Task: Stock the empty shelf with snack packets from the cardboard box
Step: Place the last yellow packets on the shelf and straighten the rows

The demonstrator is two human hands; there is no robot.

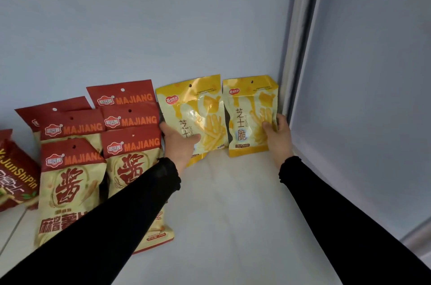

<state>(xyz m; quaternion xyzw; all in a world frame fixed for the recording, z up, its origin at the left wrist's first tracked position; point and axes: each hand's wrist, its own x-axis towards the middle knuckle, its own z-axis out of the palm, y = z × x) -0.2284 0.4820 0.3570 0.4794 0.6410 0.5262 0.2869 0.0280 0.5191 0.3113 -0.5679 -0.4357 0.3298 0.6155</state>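
Two yellow snack packets stand upright against the back wall of the white shelf point(233, 203). My left hand point(179, 142) grips the lower left edge of the left yellow packet point(200, 109), thumb across its front. The right yellow packet point(249, 112) stands beside the shelf's right corner, and my right hand point(277, 135) holds its right edge, thumb on the front. Both arms wear black sleeves. The cardboard box is out of view.
Several red and cream MAJIANG packets point(130, 144) stand in rows at the left, touching my left forearm. A dark red packet point(16, 179) lies at the far left edge. A grey side panel point(363, 98) closes the shelf on the right.
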